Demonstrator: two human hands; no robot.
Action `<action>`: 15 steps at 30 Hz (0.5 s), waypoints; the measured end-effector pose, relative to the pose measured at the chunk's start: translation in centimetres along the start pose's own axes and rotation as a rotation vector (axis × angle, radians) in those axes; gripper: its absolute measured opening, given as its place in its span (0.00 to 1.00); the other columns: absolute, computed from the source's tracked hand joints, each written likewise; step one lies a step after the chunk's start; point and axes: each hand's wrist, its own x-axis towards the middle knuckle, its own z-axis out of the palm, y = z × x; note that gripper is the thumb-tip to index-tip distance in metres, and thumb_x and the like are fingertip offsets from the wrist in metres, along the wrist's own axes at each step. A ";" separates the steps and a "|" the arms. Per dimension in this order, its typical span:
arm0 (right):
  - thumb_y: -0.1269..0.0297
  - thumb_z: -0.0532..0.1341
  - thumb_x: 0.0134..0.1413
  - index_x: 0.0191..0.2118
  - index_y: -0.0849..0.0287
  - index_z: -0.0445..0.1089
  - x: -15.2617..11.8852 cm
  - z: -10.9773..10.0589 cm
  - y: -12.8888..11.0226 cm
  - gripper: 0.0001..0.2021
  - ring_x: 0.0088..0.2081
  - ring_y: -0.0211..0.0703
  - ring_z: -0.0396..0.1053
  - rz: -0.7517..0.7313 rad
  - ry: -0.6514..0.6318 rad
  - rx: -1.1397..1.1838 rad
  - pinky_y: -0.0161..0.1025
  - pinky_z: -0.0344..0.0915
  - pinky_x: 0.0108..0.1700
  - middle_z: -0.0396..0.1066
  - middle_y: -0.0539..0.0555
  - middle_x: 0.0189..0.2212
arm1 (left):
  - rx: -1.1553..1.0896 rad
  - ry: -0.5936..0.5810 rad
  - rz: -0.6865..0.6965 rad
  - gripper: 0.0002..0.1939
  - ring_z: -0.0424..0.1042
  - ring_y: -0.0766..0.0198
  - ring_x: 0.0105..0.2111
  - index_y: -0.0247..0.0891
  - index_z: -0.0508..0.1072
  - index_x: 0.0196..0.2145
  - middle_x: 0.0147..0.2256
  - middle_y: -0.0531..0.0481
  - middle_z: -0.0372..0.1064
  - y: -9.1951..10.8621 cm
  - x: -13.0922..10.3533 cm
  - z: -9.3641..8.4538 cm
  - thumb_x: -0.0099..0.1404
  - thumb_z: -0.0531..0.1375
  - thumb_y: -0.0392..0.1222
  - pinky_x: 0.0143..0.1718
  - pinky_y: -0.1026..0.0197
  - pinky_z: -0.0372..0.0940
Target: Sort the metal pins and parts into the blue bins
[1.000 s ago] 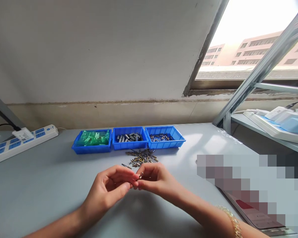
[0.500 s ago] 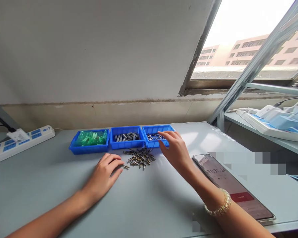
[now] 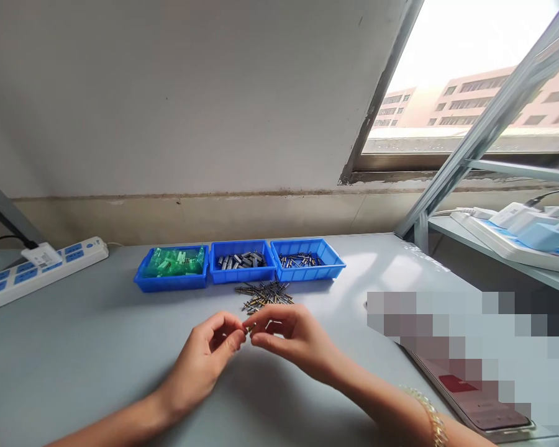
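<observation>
My left hand point(image 3: 212, 351) pinches a small metal pin point(image 3: 249, 329) between thumb and fingertips, just in front of the pile. From the right, my right hand point(image 3: 291, 338) meets it, with its curved fingertips at the pin's other end; whether they grip it is too small to tell. Behind my hands lies a loose pile of metal pins point(image 3: 266, 294), partly hidden by my right fingers. Past the pile, a blue bin point(image 3: 305, 273) holds similar thin pins, and the middle blue bin point(image 3: 245, 275) holds grey metal cylinders.
The left blue bin point(image 3: 172, 284) contains green plastic bags point(image 3: 174, 262) with small parts. A white power strip point(image 3: 90, 249) lies at the far left. A phone point(image 3: 498, 413) rests at the right, partly pixelated. Another power strip point(image 3: 517, 247) is on the right shelf.
My left hand has lifted the pin from beside the pile. My right hand has come away from the right bin, leftward and nearer, to my left fingertips. The view has shifted slightly.
</observation>
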 end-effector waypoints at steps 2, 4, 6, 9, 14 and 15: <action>0.61 0.66 0.47 0.29 0.60 0.73 0.0 0.4 0.1 0.08 0.30 0.38 0.69 -0.018 0.025 0.114 0.37 0.68 0.34 0.70 0.51 0.27 | -0.133 -0.020 -0.039 0.11 0.64 0.65 0.27 0.38 0.68 0.27 0.24 0.55 0.63 0.2 -0.3 0.4 0.62 0.57 0.46 0.31 0.65 0.61; 0.58 0.66 0.49 0.29 0.60 0.71 -0.1 0.7 0.0 0.09 0.32 0.38 0.68 -0.047 0.044 0.136 0.37 0.67 0.35 0.68 0.51 0.29 | -0.197 -0.024 -0.060 0.10 0.67 0.64 0.30 0.37 0.69 0.28 0.27 0.53 0.66 0.4 -0.5 0.5 0.61 0.59 0.47 0.34 0.64 0.62; 0.58 0.62 0.53 0.32 0.59 0.70 -0.3 0.8 -0.1 0.09 0.35 0.39 0.68 -0.052 0.068 0.089 0.37 0.66 0.37 0.68 0.52 0.33 | -0.215 0.018 -0.066 0.08 0.69 0.61 0.34 0.38 0.70 0.31 0.31 0.51 0.69 0.4 -0.6 0.5 0.60 0.60 0.46 0.37 0.63 0.64; 0.61 0.58 0.58 0.34 0.58 0.68 -0.5 0.7 -0.2 0.07 0.34 0.38 0.68 -0.046 0.111 -0.041 0.36 0.66 0.36 0.69 0.51 0.30 | -0.193 0.149 -0.063 0.08 0.70 0.61 0.34 0.39 0.71 0.34 0.31 0.52 0.70 0.5 -0.8 0.3 0.58 0.62 0.44 0.37 0.62 0.65; 0.66 0.59 0.55 0.32 0.58 0.74 -0.7 0.8 0.0 0.07 0.27 0.37 0.68 -0.194 0.169 -0.318 0.35 0.64 0.31 0.71 0.51 0.25 | -0.242 0.148 -0.117 0.08 0.71 0.62 0.32 0.39 0.73 0.33 0.28 0.52 0.71 0.6 -0.9 0.2 0.55 0.64 0.43 0.35 0.63 0.67; 0.66 0.60 0.55 0.32 0.57 0.75 -0.7 0.9 0.0 0.06 0.27 0.37 0.67 -0.209 0.177 -0.335 0.35 0.64 0.30 0.72 0.50 0.24 | -0.251 0.142 -0.124 0.08 0.71 0.62 0.30 0.39 0.73 0.31 0.27 0.53 0.71 0.6 -0.8 0.2 0.55 0.64 0.44 0.35 0.63 0.67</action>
